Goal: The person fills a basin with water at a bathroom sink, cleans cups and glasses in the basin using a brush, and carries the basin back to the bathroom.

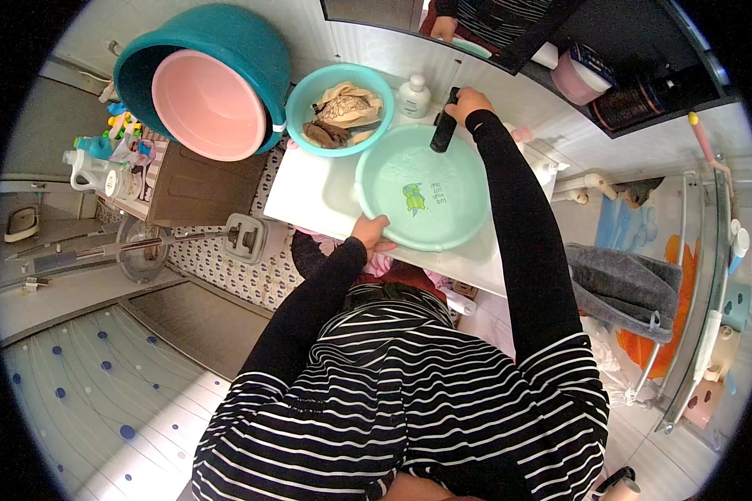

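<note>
a pale mint-green round plastic basin, printed inside with a small green cartoon figure and dark lettering, sat on a glossy white washbasin, between the person's two hands. taking that basin as the clock face, the left hand was at about 8 o'clock, partly closed on the rim, its thumb on the upper edge and its other fingers lower down, partly hidden. the right hand was at 1 o'clock, curled over the top of a slim black tap whose lower end stood over the basin's far edge; how tightly it gripped could not be told. at 12 o'clock, just beyond the rim, stood a white pump-top bottle. a light turquoise round plastic basin holding crumpled beige and brown fabric lay near at 10 to 11 o'clock, and a pink round plastic basin rested inside a large dark-teal plastic tub farther off toward 10 o'clock.
</note>
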A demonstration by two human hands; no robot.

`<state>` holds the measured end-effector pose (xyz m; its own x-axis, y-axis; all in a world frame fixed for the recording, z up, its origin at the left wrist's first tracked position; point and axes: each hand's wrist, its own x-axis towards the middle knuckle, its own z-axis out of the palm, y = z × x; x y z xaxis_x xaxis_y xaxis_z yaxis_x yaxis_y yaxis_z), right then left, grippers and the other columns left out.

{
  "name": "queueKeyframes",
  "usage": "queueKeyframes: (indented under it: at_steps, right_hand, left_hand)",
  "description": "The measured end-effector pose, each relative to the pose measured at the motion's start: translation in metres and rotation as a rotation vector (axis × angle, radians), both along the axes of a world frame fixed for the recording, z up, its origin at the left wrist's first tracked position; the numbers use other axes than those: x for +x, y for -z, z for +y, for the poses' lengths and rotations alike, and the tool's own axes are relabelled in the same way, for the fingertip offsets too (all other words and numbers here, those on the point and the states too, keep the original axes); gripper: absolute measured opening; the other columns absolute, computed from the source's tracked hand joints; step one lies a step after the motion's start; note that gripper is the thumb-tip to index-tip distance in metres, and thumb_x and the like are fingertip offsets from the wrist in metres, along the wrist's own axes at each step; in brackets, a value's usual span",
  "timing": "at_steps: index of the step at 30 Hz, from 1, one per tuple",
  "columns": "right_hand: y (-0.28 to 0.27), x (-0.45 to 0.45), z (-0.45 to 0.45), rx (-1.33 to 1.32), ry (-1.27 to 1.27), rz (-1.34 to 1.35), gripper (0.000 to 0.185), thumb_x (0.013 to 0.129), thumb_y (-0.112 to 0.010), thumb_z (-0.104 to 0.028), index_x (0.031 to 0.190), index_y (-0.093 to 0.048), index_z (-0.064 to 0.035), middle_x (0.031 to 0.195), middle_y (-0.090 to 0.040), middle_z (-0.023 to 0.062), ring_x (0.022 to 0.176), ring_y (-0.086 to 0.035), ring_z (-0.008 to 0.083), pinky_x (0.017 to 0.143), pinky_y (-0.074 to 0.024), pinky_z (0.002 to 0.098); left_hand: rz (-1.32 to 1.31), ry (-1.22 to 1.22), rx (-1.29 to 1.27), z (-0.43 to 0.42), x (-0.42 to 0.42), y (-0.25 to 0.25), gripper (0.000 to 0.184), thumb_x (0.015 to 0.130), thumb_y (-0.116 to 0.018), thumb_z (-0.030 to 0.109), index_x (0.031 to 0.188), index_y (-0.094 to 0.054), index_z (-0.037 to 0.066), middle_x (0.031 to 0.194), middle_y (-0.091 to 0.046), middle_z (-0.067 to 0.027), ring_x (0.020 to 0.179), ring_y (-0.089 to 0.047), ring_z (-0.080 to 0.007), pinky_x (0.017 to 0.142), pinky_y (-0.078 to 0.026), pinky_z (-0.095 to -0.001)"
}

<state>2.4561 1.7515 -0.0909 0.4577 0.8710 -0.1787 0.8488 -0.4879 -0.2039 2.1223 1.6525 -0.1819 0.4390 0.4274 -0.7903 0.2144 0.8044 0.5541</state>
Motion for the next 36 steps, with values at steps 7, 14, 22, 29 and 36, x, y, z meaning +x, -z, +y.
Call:
queueKeyframes:
  at_steps: [7, 14, 22, 29, 36]
  right_hand:
    - [-0.002, -0.001, -0.001, 0.011, 0.013, 0.026, 0.047, 0.08, -0.072, -0.036, 0.107, -0.069, 0.002, 0.106, -0.069, 0.0208, 0.102, -0.067, 0.0342, 0.091, -0.0531, 0.0409]
    - [-0.003, -0.001, -0.002, 0.01, 0.008, 0.035, 0.047, 0.08, -0.072, -0.036, 0.107, -0.068, 0.0021, 0.107, -0.069, 0.0214, 0.103, -0.066, 0.0346, 0.091, -0.0529, 0.0411]
    - [0.0, -0.001, 0.0, 0.005, 0.04, 0.026, 0.048, 0.08, -0.073, -0.037, 0.109, -0.067, 0.0023, 0.106, -0.069, 0.021, 0.102, -0.067, 0.0338, 0.09, -0.0533, 0.0401]
    - [-0.008, -0.004, -0.001, -0.005, 0.034, 0.046, 0.045, 0.08, -0.074, -0.036, 0.105, -0.069, 0.0022, 0.104, -0.07, 0.0207, 0.1, -0.068, 0.0332, 0.089, -0.0537, 0.0398]
    - [-0.004, -0.003, -0.002, 0.021, 0.02, 0.02, 0.044, 0.08, -0.074, -0.035, 0.105, -0.069, 0.0007, 0.104, -0.07, 0.0197, 0.099, -0.068, 0.033, 0.089, -0.0538, 0.0402]
  left_hand:
    - [0.004, 0.003, 0.016, 0.0, 0.0, -0.001, 0.06, 0.086, -0.053, 0.013, 0.142, -0.031, 0.01, 0.124, -0.055, -0.0159, 0.095, -0.067, -0.0339, 0.073, -0.062, -0.0453]
    - [0.005, 0.004, -0.002, 0.001, 0.0, 0.007, 0.06, 0.086, -0.053, 0.014, 0.142, -0.032, 0.01, 0.124, -0.054, -0.0159, 0.096, -0.066, -0.0343, 0.074, -0.061, -0.0466]
    - [0.007, -0.002, -0.01, 0.0, 0.0, 0.004, 0.06, 0.086, -0.053, 0.013, 0.142, -0.032, 0.01, 0.124, -0.055, -0.0149, 0.097, -0.066, -0.0349, 0.074, -0.061, -0.047]
    - [0.007, 0.005, 0.003, 0.0, 0.0, 0.003, 0.06, 0.086, -0.052, 0.014, 0.142, -0.032, 0.009, 0.123, -0.055, -0.0147, 0.095, -0.067, -0.0328, 0.072, -0.062, -0.0445]
    - [0.009, 0.003, 0.018, -0.001, 0.001, 0.001, 0.06, 0.086, -0.051, 0.013, 0.142, -0.031, 0.009, 0.122, -0.055, -0.0164, 0.092, -0.067, -0.0334, 0.073, -0.061, -0.044]
